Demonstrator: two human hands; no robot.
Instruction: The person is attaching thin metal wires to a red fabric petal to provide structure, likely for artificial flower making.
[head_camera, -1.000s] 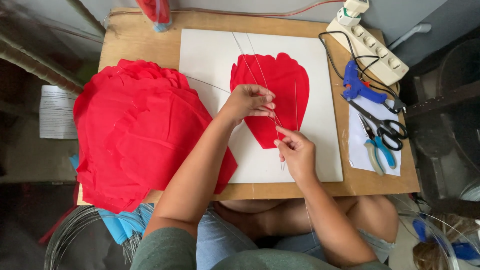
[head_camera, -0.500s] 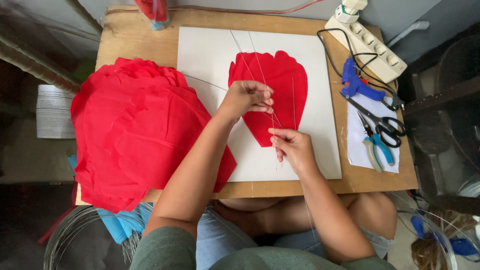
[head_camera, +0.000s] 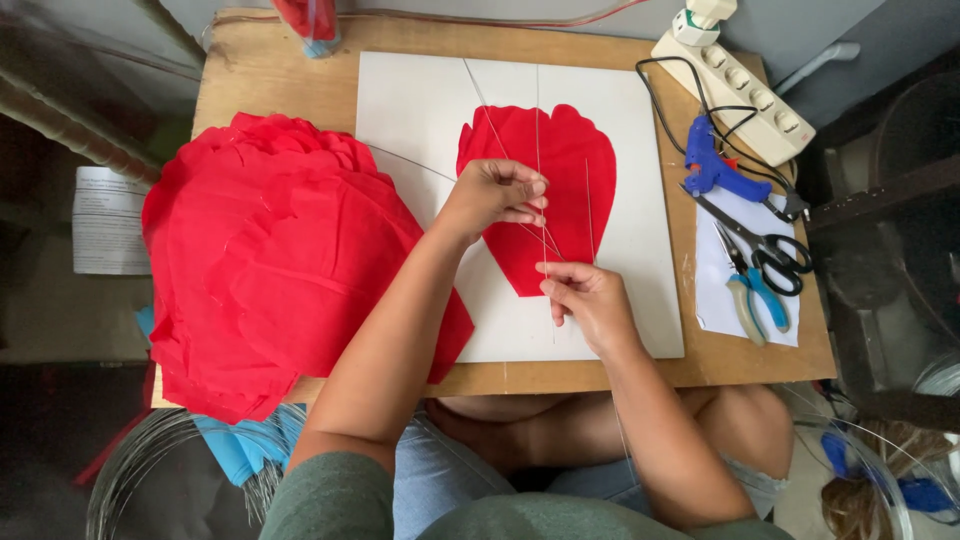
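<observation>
Red paper petal (head_camera: 540, 195) lies flat on white board (head_camera: 620, 110), at the centre of the tabletop (head_camera: 250, 80). Thin wire (head_camera: 538, 130) runs lengthwise over the petal, long axis from far edge toward the body. Left hand (head_camera: 490, 195), over the petal's left half, fingers pinched on the wire; right hand (head_camera: 590, 300), at the petal's near tip, fingers apparently pinched on its lower end. Further wires cross nearby. Glue gun (head_camera: 715, 170) and scissors (head_camera: 765, 255) right of the petal; red petal stack (head_camera: 270, 270) left.

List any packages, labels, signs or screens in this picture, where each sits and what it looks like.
Printed sheet: left of the table, lower down, beside the red paper pile; white rectangle with dark print.
Red container: far table edge, top cut off; its kind is unclear.
No signs or screens.
</observation>
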